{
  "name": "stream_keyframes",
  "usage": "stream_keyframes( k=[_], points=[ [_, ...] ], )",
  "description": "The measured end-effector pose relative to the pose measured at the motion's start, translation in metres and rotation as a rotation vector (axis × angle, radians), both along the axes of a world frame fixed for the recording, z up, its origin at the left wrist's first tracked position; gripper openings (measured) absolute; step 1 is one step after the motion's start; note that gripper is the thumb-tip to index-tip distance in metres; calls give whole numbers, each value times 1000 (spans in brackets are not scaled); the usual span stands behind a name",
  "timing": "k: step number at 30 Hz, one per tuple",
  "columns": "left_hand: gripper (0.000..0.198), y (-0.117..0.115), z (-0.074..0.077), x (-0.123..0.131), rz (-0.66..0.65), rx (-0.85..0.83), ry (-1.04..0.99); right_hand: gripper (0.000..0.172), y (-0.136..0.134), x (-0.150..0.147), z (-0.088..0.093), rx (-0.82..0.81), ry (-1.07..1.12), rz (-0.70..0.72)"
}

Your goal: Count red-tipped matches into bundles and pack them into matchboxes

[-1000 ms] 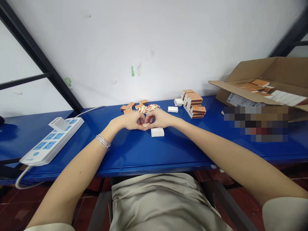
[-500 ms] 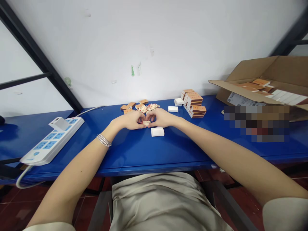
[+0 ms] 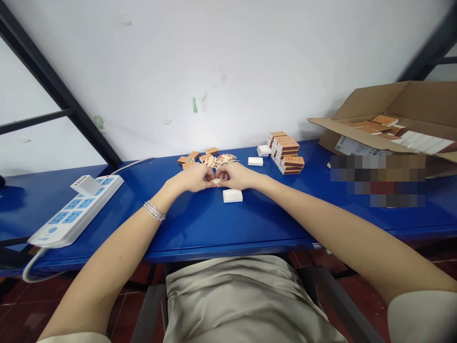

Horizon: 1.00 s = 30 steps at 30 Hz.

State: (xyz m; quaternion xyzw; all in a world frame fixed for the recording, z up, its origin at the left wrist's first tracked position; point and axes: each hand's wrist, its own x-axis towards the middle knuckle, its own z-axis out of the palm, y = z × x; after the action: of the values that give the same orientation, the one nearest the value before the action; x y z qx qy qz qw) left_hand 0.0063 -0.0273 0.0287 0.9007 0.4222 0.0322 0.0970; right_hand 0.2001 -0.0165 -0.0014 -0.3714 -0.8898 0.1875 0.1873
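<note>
- head view: holds a small bunch of thin pale wooden matchsticks between the bare left hand and the bare right hand, at the middle of the glossy blue tabletop.
- clamps the thumb and curled fingers of the left hand on the left part of the bunch.
- clamps the right hand likewise on the right part; cannot tell whether fingertips meet across the gap.
- wears a silvery, many-stranded bracelet on the left wrist.
- just on the near side of the right hand, shows a small white rectangular box lying flat.
- just beyond both hands, shows a loose heap of red-tipped matches, with flat orange-brown cardboard matchboxes scattered to its left.
- farther right, shows a neat orange-and-white stack of matchboxes.
- at far right, shows an open brown cardboard carton with more boxes inside.
- at left, shows a long white plastic power strip with blue sockets.
</note>
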Motion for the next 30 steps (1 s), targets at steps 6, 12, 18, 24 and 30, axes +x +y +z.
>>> stream_keyframes(
  k=[6, 12, 18, 24, 30],
  points=[
    [23, -4, 2, 3, 7, 40, -6, 18, -2, 0, 4, 18, -40, -12],
    [30, -16, 12, 9, 17, 94, -17, 18, -6, 5, 17, 55, -65, -34],
    [32, -29, 18, 19, 8, 84, -8, 19, -20, 16, 39, 36, -161, -6],
    [29, -42, 21, 28, -48, 63, -55, 15, -32, 27, 54, -14, -248, 39],
    [23, -45, 16, 33, -101, -2, -26, 20, -34, 31, 57, -154, -305, 109]
  ],
)
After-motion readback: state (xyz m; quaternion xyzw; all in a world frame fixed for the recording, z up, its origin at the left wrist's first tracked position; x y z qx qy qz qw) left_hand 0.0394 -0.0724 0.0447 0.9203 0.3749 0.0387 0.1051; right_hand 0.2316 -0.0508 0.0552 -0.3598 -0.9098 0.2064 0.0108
